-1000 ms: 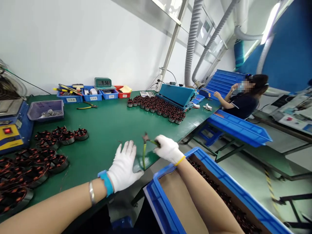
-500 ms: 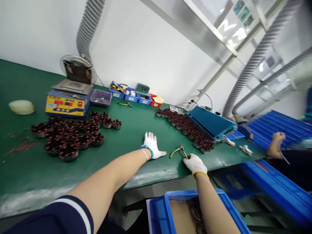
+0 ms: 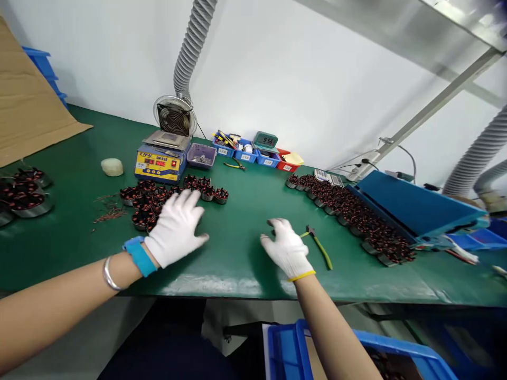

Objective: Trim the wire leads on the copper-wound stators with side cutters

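Wire scraps (image 3: 110, 215) lay beside the middle cores (image 3: 148, 199), over which the left hand (image 3: 176, 228), fingers wide, seemed empty. The right hand (image 3: 285, 245), fingers half-curled, also seemed empty beside the green pliers (image 3: 324, 253). Core rows (image 3: 348, 214) filled the right; work looked partly done. Leftmost cores (image 3: 29, 203) were cut off, pliers partly hidden.

- Two gloved hands (image 3: 176, 229) (image 3: 285, 248)
- Two pairs of pliers (image 3: 324, 253) (image 3: 236, 165)
- Three groups of wound cores (image 3: 26, 195) (image 3: 143, 205) (image 3: 352, 211) on the table (image 3: 237, 227)
- Three labelled blue bins (image 3: 223, 151) (image 3: 245, 157) (image 3: 268, 162)
- One labelled red bin (image 3: 288, 168)
- One purple tray (image 3: 198, 150)
- One digital clock (image 3: 265, 140)
- One fan (image 3: 174, 121)
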`<state>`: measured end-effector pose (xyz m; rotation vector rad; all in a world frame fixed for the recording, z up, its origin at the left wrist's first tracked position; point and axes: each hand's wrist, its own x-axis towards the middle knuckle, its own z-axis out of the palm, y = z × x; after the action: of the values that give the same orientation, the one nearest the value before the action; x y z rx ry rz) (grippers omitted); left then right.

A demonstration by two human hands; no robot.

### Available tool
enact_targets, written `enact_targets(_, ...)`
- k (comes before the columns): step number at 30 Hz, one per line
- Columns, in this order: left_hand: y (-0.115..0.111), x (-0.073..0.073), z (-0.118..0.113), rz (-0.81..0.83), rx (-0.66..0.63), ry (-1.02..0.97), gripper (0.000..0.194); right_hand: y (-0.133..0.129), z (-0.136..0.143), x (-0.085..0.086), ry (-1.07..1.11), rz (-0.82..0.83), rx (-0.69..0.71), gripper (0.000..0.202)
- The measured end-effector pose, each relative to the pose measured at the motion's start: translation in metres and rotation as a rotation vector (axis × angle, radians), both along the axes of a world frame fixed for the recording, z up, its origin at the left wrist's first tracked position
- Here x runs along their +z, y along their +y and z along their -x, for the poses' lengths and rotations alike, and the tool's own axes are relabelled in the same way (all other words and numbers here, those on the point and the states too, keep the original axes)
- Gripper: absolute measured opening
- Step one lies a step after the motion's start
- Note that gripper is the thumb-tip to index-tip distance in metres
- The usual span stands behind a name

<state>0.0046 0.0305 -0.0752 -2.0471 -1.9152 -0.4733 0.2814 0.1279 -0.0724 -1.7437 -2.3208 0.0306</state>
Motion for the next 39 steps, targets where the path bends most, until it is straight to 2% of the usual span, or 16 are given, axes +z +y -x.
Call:
enact_targets(2,0.009,0.000,0.020,0.023,0.070,0.060,0.049,-0.018,0.026,-0.005,0.102,0.029,0.184,0.040)
enact_targets(4,0.021,-0.002,0.033,0.089,0.022,0.127,0.033,-0.032,0.039,-0.010,0.177,0.051,0.298,0.038)
enact_targets(6,0.030,-0.002,0.035,0.114,-0.055,0.173,0.024,-0.037,0.040,-0.016,0.234,0.048,0.332,0.037)
enact_targets(8,0.033,0.002,0.022,0.090,-0.108,0.180,0.022,-0.036,0.033,-0.021,0.300,0.052,0.314,0.035)
enact_targets(10,0.032,0.008,-0.002,0.094,-0.168,0.146,0.023,-0.031,0.025,-0.024,0.398,0.117,0.287,0.033)
enact_targets(14,0.025,0.014,-0.053,0.237,-0.298,0.057,0.026,-0.020,0.013,-0.029,0.592,0.302,0.288,0.035)
enact_targets(15,0.023,0.012,-0.060,0.247,-0.317,0.013,0.029,-0.019,0.010,-0.029,0.622,0.335,0.311,0.037)
enact_targets(17,0.021,0.006,-0.062,0.217,-0.334,-0.152,0.052,-0.018,0.004,-0.029,0.656,0.392,0.354,0.040)
enact_targets(19,0.020,-0.002,-0.053,0.190,-0.343,-0.349,0.083,-0.020,-0.001,-0.027,0.639,0.425,0.359,0.039)
enact_targets(21,0.021,-0.012,-0.044,0.228,-0.333,-0.479,0.106,-0.024,-0.004,-0.022,0.569,0.447,0.338,0.035)
enact_targets(23,0.024,-0.020,-0.040,0.304,-0.330,-0.514,0.117,-0.027,-0.004,-0.016,0.485,0.471,0.323,0.033)
enact_targets(25,0.028,-0.025,-0.045,0.340,-0.343,-0.519,0.120,-0.029,-0.002,-0.010,0.421,0.494,0.325,0.037)
enact_targets(27,0.033,-0.028,-0.055,0.338,-0.373,-0.542,0.115,-0.031,0.001,-0.007,0.391,0.506,0.328,0.037)
enact_targets(32,0.044,-0.029,-0.067,0.374,-0.440,-0.591,0.096,-0.032,0.006,-0.008,0.386,0.513,0.341,0.016)
enact_targets(36,0.045,-0.031,-0.067,0.377,-0.415,-0.542,0.082,-0.032,0.011,-0.011,0.367,0.481,0.394,0.016)
enact_targets(39,0.042,-0.031,-0.068,0.382,-0.417,-0.526,0.072,-0.032,0.013,-0.013,0.339,0.413,0.345,0.020)
